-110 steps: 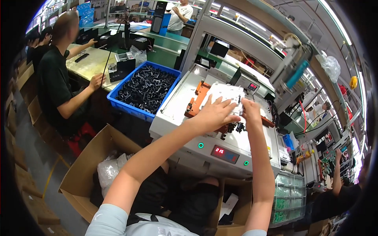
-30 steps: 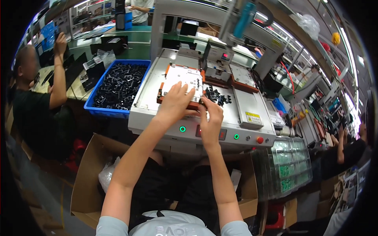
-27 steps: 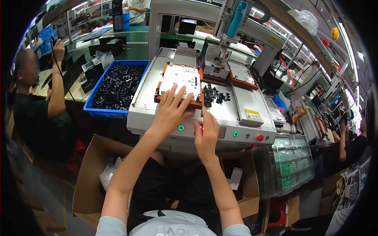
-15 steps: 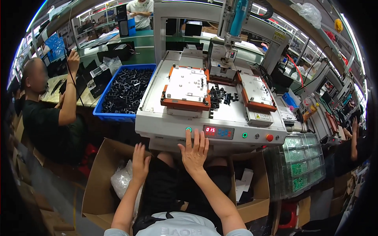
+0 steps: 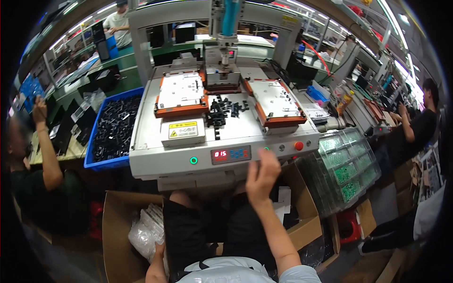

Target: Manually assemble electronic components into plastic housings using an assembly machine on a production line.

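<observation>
My right hand (image 5: 264, 177) is raised at the front panel of a white benchtop machine (image 5: 151, 162), somewhat blurred, its fingers apart. It is nearest a lit green button (image 5: 266, 149), partly hidden behind the fingertips. My left hand (image 5: 159, 249) reaches down into a cardboard box (image 5: 115, 221), against a clear plastic bag (image 5: 144, 236); its fingers are mostly hidden. On the machine sit a left fixture (image 5: 181, 92) and a right fixture (image 5: 276, 99), white plates on orange bases. Small black plastic parts (image 5: 219, 111) lie heaped between them.
A blue bin (image 5: 89, 162) full of black parts stands left of the machine. At the right are a red knob (image 5: 298, 146) and clear compartment trays (image 5: 347, 160) with green pieces. Another cardboard box (image 5: 306, 231) is by my right knee. Co-workers sit at both sides.
My right hand has moved from the left green button towards the right one. My left hand has dropped into the box. The left fixture has slid back, the right one forward. The view has turned right.
</observation>
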`<state>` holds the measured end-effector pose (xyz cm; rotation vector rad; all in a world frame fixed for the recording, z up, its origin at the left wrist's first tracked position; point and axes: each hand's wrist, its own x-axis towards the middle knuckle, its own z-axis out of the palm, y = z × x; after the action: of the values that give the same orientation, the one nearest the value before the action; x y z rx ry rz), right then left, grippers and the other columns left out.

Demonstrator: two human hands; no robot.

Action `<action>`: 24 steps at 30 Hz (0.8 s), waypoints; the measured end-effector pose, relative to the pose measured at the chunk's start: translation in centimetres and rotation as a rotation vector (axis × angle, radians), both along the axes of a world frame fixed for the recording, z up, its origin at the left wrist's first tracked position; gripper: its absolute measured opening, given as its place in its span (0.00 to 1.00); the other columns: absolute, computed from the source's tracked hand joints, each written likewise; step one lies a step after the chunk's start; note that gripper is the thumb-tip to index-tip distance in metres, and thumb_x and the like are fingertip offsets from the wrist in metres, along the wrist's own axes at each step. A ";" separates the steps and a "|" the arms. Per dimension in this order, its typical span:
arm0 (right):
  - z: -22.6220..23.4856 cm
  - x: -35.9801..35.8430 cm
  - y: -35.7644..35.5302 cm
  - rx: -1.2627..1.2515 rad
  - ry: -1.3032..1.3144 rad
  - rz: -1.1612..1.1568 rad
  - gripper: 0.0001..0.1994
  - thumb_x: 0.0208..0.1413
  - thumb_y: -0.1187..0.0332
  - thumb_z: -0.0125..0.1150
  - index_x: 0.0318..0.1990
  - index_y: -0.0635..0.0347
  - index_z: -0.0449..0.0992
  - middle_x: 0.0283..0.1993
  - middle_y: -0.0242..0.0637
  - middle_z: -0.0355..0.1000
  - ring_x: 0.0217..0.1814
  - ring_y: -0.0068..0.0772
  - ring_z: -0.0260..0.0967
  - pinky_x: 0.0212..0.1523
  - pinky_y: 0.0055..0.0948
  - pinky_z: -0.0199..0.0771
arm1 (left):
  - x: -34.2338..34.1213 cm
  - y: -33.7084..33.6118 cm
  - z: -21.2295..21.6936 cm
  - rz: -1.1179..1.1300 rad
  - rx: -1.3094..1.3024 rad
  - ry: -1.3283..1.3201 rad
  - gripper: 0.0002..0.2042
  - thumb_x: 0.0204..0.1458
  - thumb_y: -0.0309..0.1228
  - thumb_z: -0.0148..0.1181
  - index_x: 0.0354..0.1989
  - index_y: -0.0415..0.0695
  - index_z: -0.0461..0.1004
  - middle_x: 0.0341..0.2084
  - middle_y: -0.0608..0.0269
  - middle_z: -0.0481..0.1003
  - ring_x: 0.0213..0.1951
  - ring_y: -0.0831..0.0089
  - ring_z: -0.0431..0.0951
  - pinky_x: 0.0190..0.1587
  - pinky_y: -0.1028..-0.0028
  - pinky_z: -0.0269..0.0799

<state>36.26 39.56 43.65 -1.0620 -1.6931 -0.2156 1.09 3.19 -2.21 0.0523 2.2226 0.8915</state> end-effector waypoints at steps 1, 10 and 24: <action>0.7 2.1 1.1 0.008 -0.002 -0.087 0.19 0.57 0.73 0.54 0.57 0.66 0.66 0.58 0.49 0.65 0.62 0.51 0.59 0.62 0.44 0.53 | 0.1 1.4 -0.5 -0.025 0.005 -0.010 0.36 0.51 0.45 0.61 0.61 0.29 0.58 0.55 0.37 0.66 0.58 0.52 0.66 0.58 0.63 0.63; 6.0 13.6 13.4 -0.334 0.392 0.005 0.20 0.66 0.58 0.45 0.51 0.67 0.71 0.45 0.43 0.72 0.49 0.32 0.67 0.51 0.28 0.65 | 3.7 33.8 10.8 -0.037 0.135 -0.178 0.33 0.53 0.43 0.58 0.60 0.31 0.59 0.52 0.41 0.68 0.54 0.54 0.69 0.55 0.65 0.66; 10.0 13.6 17.8 -0.820 0.220 0.257 0.27 0.64 0.50 0.47 0.53 0.70 0.71 0.48 0.34 0.71 0.52 0.21 0.61 0.56 0.22 0.58 | -2.1 16.3 -5.4 0.120 0.229 -0.361 0.27 0.55 0.39 0.55 0.59 0.33 0.61 0.49 0.47 0.71 0.48 0.57 0.73 0.49 0.69 0.70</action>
<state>49.85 57.41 53.62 -1.3619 -1.7159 0.7977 -1.01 19.49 -7.58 -0.1276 1.7980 1.1226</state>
